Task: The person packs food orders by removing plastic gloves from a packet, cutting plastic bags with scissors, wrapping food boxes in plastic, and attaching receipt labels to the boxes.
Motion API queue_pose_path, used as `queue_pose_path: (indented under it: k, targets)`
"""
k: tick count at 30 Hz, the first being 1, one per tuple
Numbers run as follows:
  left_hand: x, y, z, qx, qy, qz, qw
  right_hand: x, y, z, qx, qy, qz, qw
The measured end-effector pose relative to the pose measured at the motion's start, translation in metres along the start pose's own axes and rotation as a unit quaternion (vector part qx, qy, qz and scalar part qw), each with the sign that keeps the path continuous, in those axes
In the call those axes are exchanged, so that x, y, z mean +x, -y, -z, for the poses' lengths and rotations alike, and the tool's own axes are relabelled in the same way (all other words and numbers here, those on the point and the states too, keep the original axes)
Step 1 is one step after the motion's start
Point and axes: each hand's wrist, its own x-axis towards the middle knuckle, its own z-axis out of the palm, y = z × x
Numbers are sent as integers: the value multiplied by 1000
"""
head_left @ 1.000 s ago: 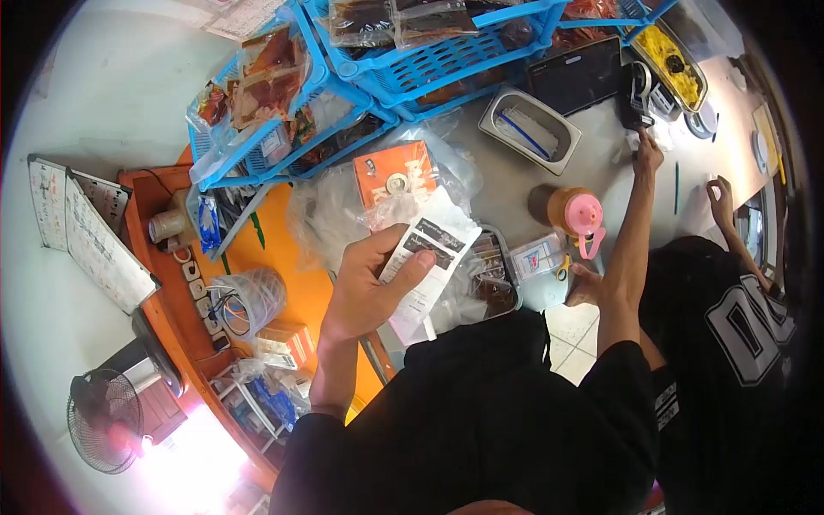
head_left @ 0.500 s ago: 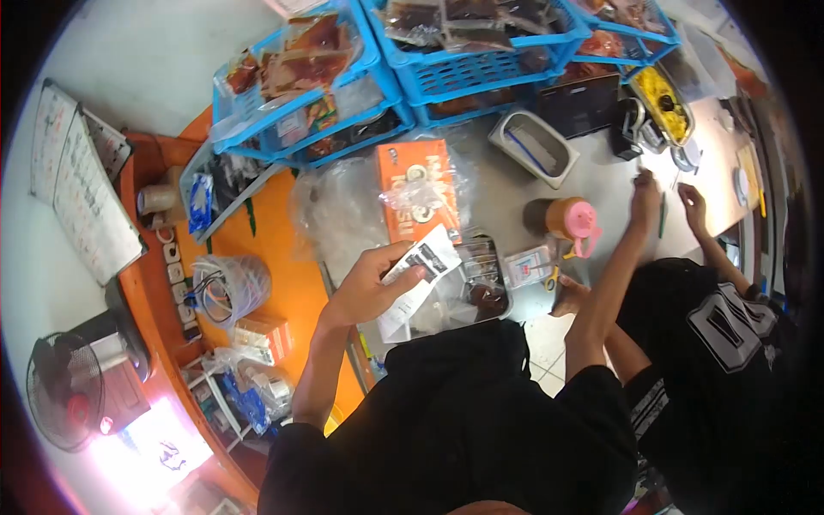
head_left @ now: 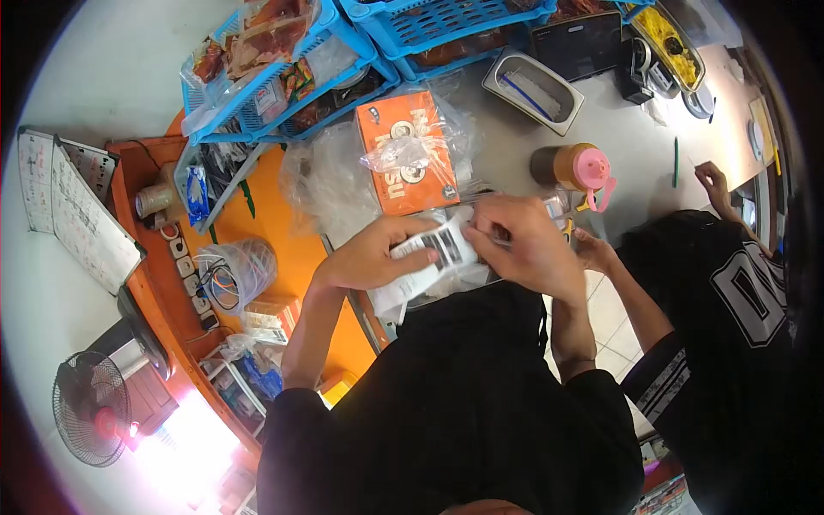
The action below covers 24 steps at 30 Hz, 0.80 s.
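In the head view my left hand grips a white printed paper slip with dark blocks on it, thumb on top. My right hand has its fingers curled in a pinch at the slip's right end; the fingertips are partly hidden. Both hands are above a metal tray, now mostly covered by them. Just beyond lies an orange box with clear plastic around it. To the right of my right hand stands a bottle with a pink lid.
Blue baskets of packed food line the back. A metal container and a tray of yellow food stand behind the bottle. A co-worker in black is close on the right. A clear bucket sits left.
My right hand has come from the far right of the counter to the slip's right end. My left hand still holds the slip. The view has shifted slightly.
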Motion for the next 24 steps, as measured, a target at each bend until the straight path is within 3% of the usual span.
queue_pose_path:
  k: [3, 5, 7, 9, 12, 16, 22, 24]
  targets:
    - [-6, 6, 2, 42, 58, -71, 995, 6, -26, -17, -59, -26, -22, 998]
    - [-7, 18, 5, 90, 22, -88, 992, 4, -37, -16, -49, -38, -33, 998]
    - [-2, 21, 11, 32, -60, -42, 997, 6, -34, -2, 91, 6, -97, 991]
    - [2, 20, 17, 24, -62, -54, 996, -1, -36, 0, 202, 8, -122, 972]
    - [6, 14, 18, -1, -63, -15, 998, -2, -24, 12, 359, 20, -54, 931]
    - [8, 3, 14, -20, -50, -31, 998, -2, -20, 14, 379, 17, -52, 924]
    - [13, 4, 9, -27, -16, -57, 998, -2, -1, 10, 270, 75, -118, 953]
    - [13, 7, 9, -12, -24, -63, 998, 0, 3, 8, 218, 21, 11, 976]
